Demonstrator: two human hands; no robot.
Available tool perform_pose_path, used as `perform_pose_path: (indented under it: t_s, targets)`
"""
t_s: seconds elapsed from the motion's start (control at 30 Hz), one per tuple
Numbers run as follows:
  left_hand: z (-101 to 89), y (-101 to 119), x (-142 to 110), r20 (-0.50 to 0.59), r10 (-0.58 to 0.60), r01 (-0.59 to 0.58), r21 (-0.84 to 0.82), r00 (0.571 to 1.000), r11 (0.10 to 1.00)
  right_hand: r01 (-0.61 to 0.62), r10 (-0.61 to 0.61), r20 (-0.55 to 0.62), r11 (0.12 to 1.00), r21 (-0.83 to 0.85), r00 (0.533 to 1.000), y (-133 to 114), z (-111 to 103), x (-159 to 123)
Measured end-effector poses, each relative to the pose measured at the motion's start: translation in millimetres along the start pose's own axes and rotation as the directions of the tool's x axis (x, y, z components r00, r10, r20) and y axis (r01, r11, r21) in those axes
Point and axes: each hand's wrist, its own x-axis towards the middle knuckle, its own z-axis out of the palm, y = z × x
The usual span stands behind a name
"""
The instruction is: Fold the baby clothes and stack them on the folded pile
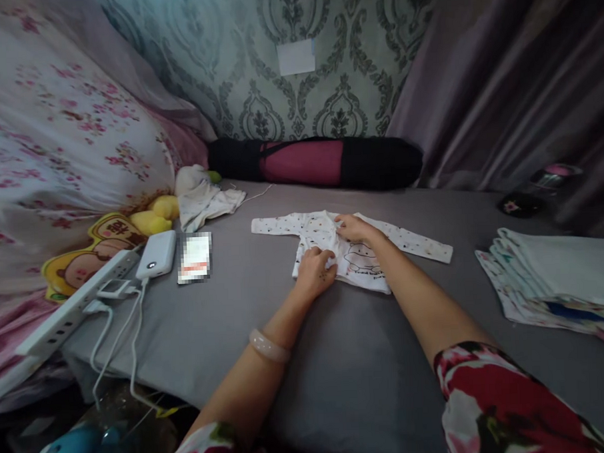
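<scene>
A small white baby shirt (366, 267) lies spread on the grey sheet, sleeves stretched to both sides. Small coloured specks cover its sleeves and left panel, while a line-drawn animal and lettering mark the other front panel. My left hand (318, 269), below a pale bangle, has its fingers curled and pinches the fabric at the middle of the front. Higher up, near the neckline, my right hand (353, 228) pinches the shirt's front edge. Both hands partly cover the overlap of the two panels.
A stack of folded cloths (559, 282) lies at right. At left are a white power strip (80, 306) with cables, a white power bank (157, 254), a blurred card (194, 258), a crumpled garment (208, 204) and plush toys. A black-and-maroon roll bag (302, 164) lies along the wall.
</scene>
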Motion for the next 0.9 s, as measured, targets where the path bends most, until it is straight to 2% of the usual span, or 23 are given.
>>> perform_pose_path:
  t_s: [0.13,0.27,0.37,0.47,0.53,0.6,0.67,0.77,0.9]
  targets:
    - [1.0,-2.3,2.1,0.04,-0.027,0.026,0.016,0.999,1.0,-0.018,0.013,-0.124,0.999,-0.035,0.992,0.3,12.8,2.0]
    - [1.3,-3.3,3.2,0.053,-0.042,0.04,0.035,0.998,0.999,-0.061,0.035,-0.264,0.994,-0.093,0.964,-7.5,35.8,-13.3]
    - [1.7,-4.0,3.8,0.049,-0.028,0.027,0.019,0.998,0.999,-0.043,-0.006,-0.33,0.989,-0.14,0.944,-13.2,46.1,-25.4]
    - [-2.3,-5.0,4.5,0.019,-0.033,0.034,-0.06,0.999,0.998,0.026,-0.054,-0.308,0.995,-0.095,0.95,-10.9,43.6,-35.2]
    - [-10.1,-7.5,4.3,-0.071,-0.08,0.073,-0.099,0.994,0.992,0.086,-0.098,-0.276,0.995,-0.056,0.956,-4.6,38.3,-44.7]
    - [-21.6,-12.9,2.6,-0.194,-0.157,0.146,-0.071,0.968,0.987,0.139,-0.147,-0.242,0.989,-0.051,0.959,2.8,33.9,-59.4]
    - [-34.3,-21.2,-0.9,-0.264,-0.264,0.276,0.009,0.928,0.961,0.146,-0.16,-0.198,0.986,-0.083,0.967,8.3,32.2,-78.9]
    - [-48.5,-32.9,-8.3,-0.201,-0.441,0.463,0.079,0.875,0.883,0.093,-0.119,-0.143,0.979,-0.18,0.983,10.8,34.4,-110.1]
    - [-52.3,-36.3,-14.9,-0.051,-0.541,0.543,0.111,0.84,0.833,0.045,-0.08,-0.109,0.956,-0.291,0.991,8.5,43.1,-137.9]
